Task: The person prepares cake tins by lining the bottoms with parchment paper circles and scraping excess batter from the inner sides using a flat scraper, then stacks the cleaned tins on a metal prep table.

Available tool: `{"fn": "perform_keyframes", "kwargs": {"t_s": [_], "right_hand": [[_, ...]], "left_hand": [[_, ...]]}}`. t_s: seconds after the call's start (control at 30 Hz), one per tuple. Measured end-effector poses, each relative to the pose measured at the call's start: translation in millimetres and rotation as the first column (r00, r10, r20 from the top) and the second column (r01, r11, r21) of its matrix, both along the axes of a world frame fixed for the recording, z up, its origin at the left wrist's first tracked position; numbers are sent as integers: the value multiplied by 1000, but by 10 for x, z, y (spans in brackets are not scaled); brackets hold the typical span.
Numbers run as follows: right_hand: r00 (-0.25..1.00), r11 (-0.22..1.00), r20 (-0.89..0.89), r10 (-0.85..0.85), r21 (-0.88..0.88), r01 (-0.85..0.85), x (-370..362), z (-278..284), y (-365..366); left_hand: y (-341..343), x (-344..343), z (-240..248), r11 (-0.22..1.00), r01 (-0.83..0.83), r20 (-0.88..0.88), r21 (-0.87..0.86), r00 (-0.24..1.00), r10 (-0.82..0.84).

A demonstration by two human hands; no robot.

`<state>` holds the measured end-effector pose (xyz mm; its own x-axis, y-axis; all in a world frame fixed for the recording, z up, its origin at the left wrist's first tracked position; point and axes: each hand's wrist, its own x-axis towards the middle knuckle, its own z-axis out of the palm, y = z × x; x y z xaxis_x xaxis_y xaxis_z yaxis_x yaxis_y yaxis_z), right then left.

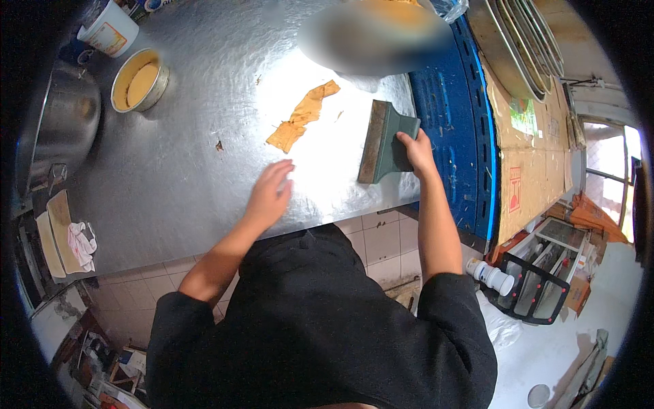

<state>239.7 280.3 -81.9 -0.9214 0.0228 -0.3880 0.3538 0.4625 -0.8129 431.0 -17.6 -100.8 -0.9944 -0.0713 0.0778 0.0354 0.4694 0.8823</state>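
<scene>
On the steel worktop: a wide scraper (383, 143) with a dark green handle lies blade-edge to the metal, just right of the worktop's bright middle.
Scraper hold: the right hand (414, 151) is curled closed around the handle's near right corner, thumb side up.
Doing the stroke well: I judge a low, even tilt and steady pressure along the whole blade would lift residue cleanly (a steep angle would likely chatter on the metal).
Left hand (270, 191): flat, fingers spread loosely, palm down on the bare worktop (177, 184) left of the scraper, gripping nothing.
Dough scrap (302, 116): a thin tan strip beyond and left of the scraper, apart from both hands.
Farther left of the scraper: a round tin (139, 80) with yellowish filling, a large steel bowl (65, 116) at the worktop's edge.
Right of the scraper: a blue crate (455, 129).
</scene>
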Motion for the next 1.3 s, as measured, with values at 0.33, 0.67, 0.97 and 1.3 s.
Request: {"fn": "perform_keyframes", "kwargs": {"t_s": [0.33, 0.67, 0.97, 1.3], "right_hand": [[820, 825, -190, 540, 314, -470, -1163, -212, -1592], [298, 296, -63, 952, 429, -853, -456, 31, -3269], [-356, -342, 116, 927, 651, -678, 363, 471, -3840], [350, 292, -8, 937, 569, -769, -647, 430, -2157]], "left_hand": [[-918, 323, -236, 889, -438, -49, -135, 899, 435], [-1028, 509, -265, 835, -540, -101, -109, 842, 531], [-1086, 960, -416, 682, -726, -128, -86, 687, 715], [-702, 432, -564, 842, -493, -37, -218, 867, 497]]}}
